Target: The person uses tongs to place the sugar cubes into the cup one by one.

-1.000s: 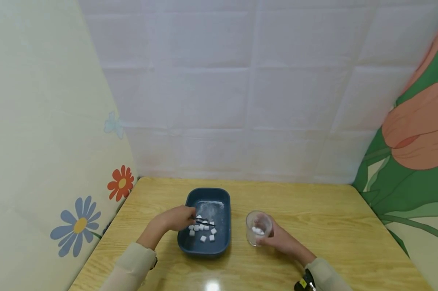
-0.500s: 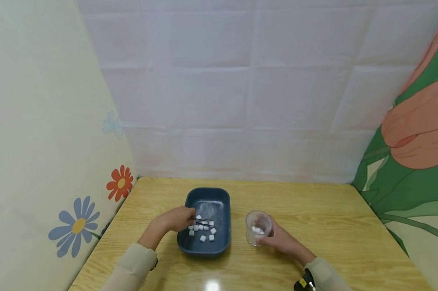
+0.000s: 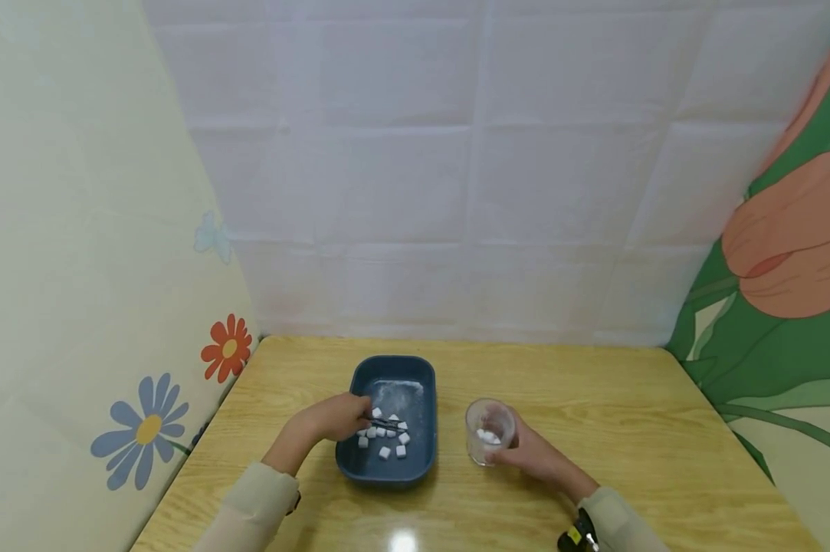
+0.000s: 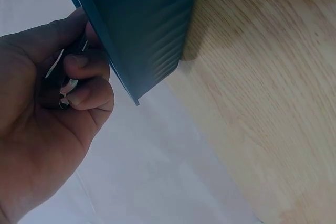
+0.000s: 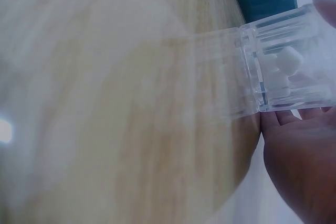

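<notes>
In the head view my left hand (image 3: 342, 416) pinches slim dark metal tongs (image 3: 385, 422), reaching over the left rim of the dark blue tray (image 3: 387, 477). The tips lie among several white sugar cubes (image 3: 401, 451) on the tray's floor. Up close in the left wrist view, the fingers curl round the tongs' bent end (image 4: 64, 95) beside the tray's outer wall. My right hand (image 3: 535, 452) grips a clear glass (image 3: 478, 452) standing upright on the table, thumb in front and fingers behind. A few white cubes (image 5: 289, 61) lie at its bottom, seen from the right wrist.
Both things stand on a wood-grain table (image 3: 559, 383), the glass a short way right of the tray. White powder (image 3: 397, 395) dusts the tray's far half. A pale cloth backdrop (image 3: 387, 192) rises behind, with flower-printed cloths on both sides.
The tongs' prongs have drawn closer together among the cubes, and a cube or two beside them has shifted slightly. The right hand and the glass have stayed in place.
</notes>
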Available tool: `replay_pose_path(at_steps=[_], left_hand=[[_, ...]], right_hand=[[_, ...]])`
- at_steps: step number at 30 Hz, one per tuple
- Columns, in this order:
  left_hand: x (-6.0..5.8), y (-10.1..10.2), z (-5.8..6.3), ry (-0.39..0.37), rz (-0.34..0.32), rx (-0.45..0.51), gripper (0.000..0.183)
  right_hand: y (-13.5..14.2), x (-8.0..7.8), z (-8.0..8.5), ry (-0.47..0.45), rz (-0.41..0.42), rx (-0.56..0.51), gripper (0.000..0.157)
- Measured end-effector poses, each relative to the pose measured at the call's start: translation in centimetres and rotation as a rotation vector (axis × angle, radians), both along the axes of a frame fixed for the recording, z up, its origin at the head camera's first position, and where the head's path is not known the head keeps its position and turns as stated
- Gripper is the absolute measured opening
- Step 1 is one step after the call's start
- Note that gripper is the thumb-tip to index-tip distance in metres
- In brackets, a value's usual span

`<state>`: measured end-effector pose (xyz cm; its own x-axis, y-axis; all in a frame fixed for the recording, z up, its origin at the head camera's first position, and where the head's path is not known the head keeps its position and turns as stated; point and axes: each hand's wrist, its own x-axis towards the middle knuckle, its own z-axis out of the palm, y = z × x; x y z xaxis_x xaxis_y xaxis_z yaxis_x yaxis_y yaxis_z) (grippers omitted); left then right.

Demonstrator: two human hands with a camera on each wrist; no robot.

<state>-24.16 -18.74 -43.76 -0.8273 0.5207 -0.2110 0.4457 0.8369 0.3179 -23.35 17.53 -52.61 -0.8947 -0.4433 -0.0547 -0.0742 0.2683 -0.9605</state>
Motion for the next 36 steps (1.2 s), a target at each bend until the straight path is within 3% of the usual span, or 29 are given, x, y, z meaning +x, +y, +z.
replay_pose_path(at_steps=[12,36], left_hand=[[0.1,-0.2,0.0,0.012,-0.028,0.022,0.006],[-0.5,0.5,3.0,0.059,-0.031,0.071,0.012]], right_hand=[[0.0,0.0,0.2,0.007,0.014,0.007,0.085],[0.2,-0.3,-0.4,0.000,0.015,-0.002,0.087]])
